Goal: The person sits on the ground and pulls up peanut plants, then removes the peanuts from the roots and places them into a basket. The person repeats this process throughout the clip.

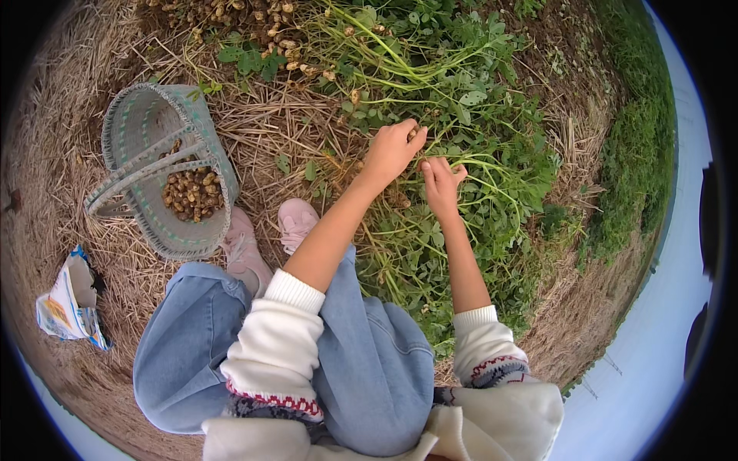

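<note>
My left hand (pixel 391 151) is closed around a peanut pod (pixel 412 134), which shows between thumb and fingers. Just below it and to the right, my right hand (pixel 441 185) pinches the root end of a peanut plant, whose green stems (pixel 490 164) fan out to the right. The exact grip of the right fingertips is partly hidden. Uprooted peanut plants (pixel 426 248) with leaves lie under and around both hands. To the left stands a woven basket (pixel 190 245) with an arched handle (pixel 124 178), holding a small heap of peanuts (pixel 193 193).
A pile of peanut plants with pods (pixel 277 43) lies at the top. Dry straw (pixel 277 138) covers the ground. A crumpled plastic bag (pixel 72 299) rests at the far left. My pink shoes (pixel 297 220) are beside the basket, and green crops (pixel 637 155) grow at the right.
</note>
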`<state>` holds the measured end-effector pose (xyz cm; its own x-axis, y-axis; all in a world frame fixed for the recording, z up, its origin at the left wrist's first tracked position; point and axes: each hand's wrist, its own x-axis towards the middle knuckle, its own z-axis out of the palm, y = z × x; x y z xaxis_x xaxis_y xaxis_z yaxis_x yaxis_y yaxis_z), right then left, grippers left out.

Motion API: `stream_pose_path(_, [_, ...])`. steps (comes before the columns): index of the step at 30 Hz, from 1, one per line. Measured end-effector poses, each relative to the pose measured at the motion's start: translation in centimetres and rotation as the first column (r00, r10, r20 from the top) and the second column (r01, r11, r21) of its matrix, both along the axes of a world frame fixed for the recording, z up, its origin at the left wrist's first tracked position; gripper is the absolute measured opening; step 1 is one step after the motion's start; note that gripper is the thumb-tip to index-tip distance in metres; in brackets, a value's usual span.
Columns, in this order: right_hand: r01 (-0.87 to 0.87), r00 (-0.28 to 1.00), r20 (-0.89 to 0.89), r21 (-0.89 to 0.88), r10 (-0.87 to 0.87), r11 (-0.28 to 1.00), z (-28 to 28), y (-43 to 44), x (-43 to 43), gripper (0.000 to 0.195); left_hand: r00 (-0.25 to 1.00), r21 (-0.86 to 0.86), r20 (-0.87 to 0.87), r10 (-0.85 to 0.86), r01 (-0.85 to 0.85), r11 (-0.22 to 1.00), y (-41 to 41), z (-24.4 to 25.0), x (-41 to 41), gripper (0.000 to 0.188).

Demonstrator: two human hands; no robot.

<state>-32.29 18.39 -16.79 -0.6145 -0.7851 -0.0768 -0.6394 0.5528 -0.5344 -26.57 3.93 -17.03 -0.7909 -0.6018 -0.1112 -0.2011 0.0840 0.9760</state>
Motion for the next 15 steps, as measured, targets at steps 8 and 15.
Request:
stream_pose_path(8, [0.007, 0.997, -0.081, -0.017, -0.008, 1.000, -0.3, 0.0, 0.6, 0.017, 0.973, 0.399, 0.194, 0.127, -0.197, 0.895, -0.4, -1.2, 0.0, 0.032])
stream_pose_path(15, [0.144, 0.975, 0.172, 0.010, -0.143, 0.990, -1.5, 5.3, 0.0, 0.031, 0.897, 0.463, 0.203, 0.393, -0.442, 0.768, -12.5, 1.1, 7.1, 0.030])
